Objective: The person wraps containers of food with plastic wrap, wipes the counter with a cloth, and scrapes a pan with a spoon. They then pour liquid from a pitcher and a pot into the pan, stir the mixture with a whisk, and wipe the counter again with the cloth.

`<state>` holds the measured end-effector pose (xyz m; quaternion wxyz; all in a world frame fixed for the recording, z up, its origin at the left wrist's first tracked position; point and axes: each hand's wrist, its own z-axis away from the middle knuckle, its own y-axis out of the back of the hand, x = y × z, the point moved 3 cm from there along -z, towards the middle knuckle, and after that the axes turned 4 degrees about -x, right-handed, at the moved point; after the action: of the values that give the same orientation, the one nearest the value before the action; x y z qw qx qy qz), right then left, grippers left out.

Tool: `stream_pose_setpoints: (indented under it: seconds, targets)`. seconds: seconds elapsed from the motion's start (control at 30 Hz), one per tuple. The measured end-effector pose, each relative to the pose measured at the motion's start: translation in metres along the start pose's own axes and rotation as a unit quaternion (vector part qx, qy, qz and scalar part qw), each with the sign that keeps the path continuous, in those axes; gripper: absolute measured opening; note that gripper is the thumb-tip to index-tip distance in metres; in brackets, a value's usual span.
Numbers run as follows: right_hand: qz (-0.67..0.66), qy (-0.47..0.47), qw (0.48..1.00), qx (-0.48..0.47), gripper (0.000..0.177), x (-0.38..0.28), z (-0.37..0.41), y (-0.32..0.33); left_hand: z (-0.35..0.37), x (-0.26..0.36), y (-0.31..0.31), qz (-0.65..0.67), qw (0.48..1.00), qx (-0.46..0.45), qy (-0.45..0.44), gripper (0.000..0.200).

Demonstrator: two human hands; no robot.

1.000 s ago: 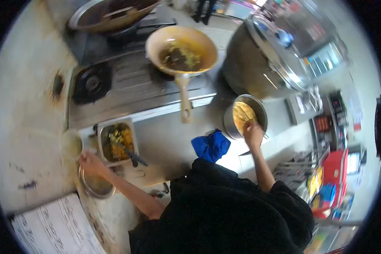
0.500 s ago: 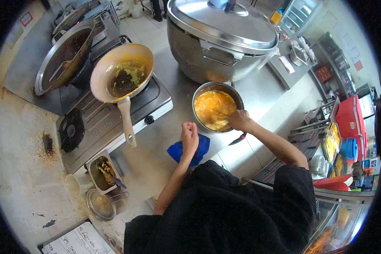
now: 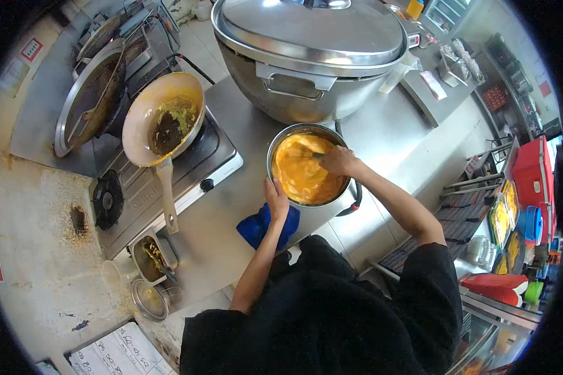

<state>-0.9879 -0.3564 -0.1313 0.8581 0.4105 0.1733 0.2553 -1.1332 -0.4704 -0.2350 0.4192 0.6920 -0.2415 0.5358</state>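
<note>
A metal pot (image 3: 271, 155) of orange-yellow beaten egg mixture (image 3: 297, 181) stands on the steel counter. My right hand (image 3: 340, 162) is closed around the handle of a whisk (image 3: 318, 155), its wires blurred in the liquid. At the near left of the pot, my left hand (image 3: 277, 199) grips the rim and side. Below that wrist lies a crumpled blue cloth (image 3: 251, 230). To the left, a light-coloured frying pan (image 3: 134, 134) with greenish and dark residue rests on the gas stove (image 3: 222, 164).
Behind the pot is a large lidded steel vessel (image 3: 281, 84). A small rectangular container (image 3: 149, 259) with food and a utensil sits by the wall, near a round strainer (image 3: 150, 300). A big wok (image 3: 62, 134) leans at far left.
My left hand has moved from above the blue cloth to the pot's rim. My right hand and the whisk have shifted toward the far side of the pot. The view has also moved.
</note>
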Motion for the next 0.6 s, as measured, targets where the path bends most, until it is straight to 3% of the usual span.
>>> stream_pose_setpoints:
  seconds: [0.03,0.1,0.17,0.23,0.3,0.43,0.5,0.57,0.6]
  targets:
    - [-0.001,-0.012,0.999,0.046,0.025,0.004,0.001,0.004,-0.003,0.001,-0.002,-0.001,1.0,0.001,-0.001,0.026]
    - [-0.019,-0.053,0.998,0.041,0.031,0.023,-0.003,-0.023,0.0,-0.001,-0.001,-0.008,1.0,0.018,0.004,0.025]
    - [0.019,-0.015,1.0,0.007,0.034,0.013,0.028,-0.019,-0.004,0.0,-0.003,-0.01,0.999,0.033,0.01,0.025]
    - [-0.031,0.016,0.999,0.039,0.037,0.002,0.034,-0.01,0.0,-0.002,-0.005,-0.013,0.998,0.047,0.026,0.024]
    - [-0.018,0.066,0.997,-0.04,0.024,-0.004,0.009,-0.012,0.001,-0.004,-0.003,-0.014,0.999,0.034,0.022,0.024]
    - [0.034,-0.037,0.998,0.043,0.026,0.004,-0.004,-0.017,-0.001,0.001,-0.001,-0.021,0.999,0.028,-0.021,0.023]
    - [0.027,-0.031,0.998,0.039,0.024,0.008,0.003,-0.03,0.0,0.002,0.0,-0.023,0.999,0.024,-0.004,0.024]
    - [0.153,0.05,0.982,0.101,0.023,-0.014,0.036,-0.021,-0.008,0.005,-0.001,-0.019,0.999,0.023,0.011,0.024]
    - [0.124,0.06,0.99,-0.024,0.025,-0.024,0.029,-0.013,-0.008,0.006,-0.001,-0.025,1.0,0.011,0.009,0.026]
